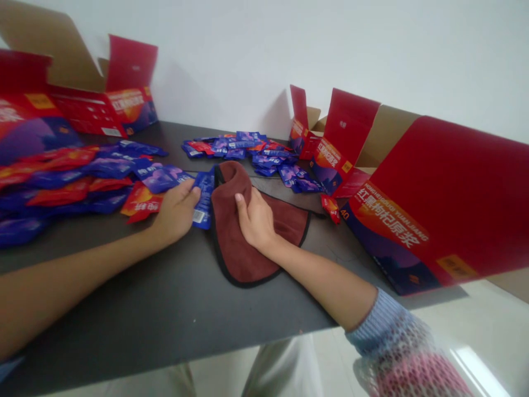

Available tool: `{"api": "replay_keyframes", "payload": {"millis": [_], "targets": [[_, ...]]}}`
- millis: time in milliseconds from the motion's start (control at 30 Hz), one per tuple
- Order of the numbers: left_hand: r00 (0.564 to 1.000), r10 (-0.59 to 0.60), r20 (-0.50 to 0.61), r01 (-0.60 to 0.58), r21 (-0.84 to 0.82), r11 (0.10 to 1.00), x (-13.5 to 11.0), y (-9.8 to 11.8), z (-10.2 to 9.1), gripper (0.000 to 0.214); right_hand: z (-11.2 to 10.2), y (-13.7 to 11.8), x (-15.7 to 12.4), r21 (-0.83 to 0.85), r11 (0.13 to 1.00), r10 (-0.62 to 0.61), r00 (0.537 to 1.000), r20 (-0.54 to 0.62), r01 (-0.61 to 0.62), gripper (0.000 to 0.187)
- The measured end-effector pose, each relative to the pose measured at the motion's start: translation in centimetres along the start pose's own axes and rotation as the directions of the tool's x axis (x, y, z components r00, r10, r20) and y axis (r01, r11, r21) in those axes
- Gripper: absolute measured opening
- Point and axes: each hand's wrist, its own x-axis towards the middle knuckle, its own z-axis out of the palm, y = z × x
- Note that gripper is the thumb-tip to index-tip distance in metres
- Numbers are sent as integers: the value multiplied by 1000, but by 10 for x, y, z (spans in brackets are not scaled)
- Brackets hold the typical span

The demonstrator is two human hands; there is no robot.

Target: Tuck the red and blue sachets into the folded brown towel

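Note:
My left hand (176, 212) lies on the dark table (165, 309), fingers curled round a blue sachet (204, 201) beside the cloth. My right hand (255, 220) rests on a maroon cloth (243, 253) with a black hem, its fingers gripping a raised fold of that cloth. The blue sachet touches the cloth's left edge.
A heap of blue and red sachets (70, 182) covers the left of the table; another pile (252, 151) lies at the back. Open red cartons stand at the back left (82, 105), back right (334, 149) and right (438, 215). One red sachet (330, 208) lies by the right carton.

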Motion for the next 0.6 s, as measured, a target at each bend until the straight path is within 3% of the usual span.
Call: {"api": "replay_keyframes", "payload": {"millis": [100,200,300,400,533,600], "targets": [[985,158,66,-170,273,947,-8,6,1,25,0,4,2,100,995,22,997,-76,-14,48],[964,243,108,-266,350,898,-10,8,7,25,4,2,3,140,990,18,996,-92,-5,51],[959,264,107,-284,311,907,-10,8,13,22,13,-4,1,157,986,58,998,-15,-55,54],[970,240,37,-242,207,948,-11,5,13,23,23,-9,-1,230,965,109,991,83,-125,51],[977,211,-27,-208,91,974,-11,3,10,27,29,-13,-2,317,940,81,985,150,-125,45],[980,179,-89,-171,89,981,-6,1,11,26,26,-18,-5,275,955,62,980,188,-113,45]]}}
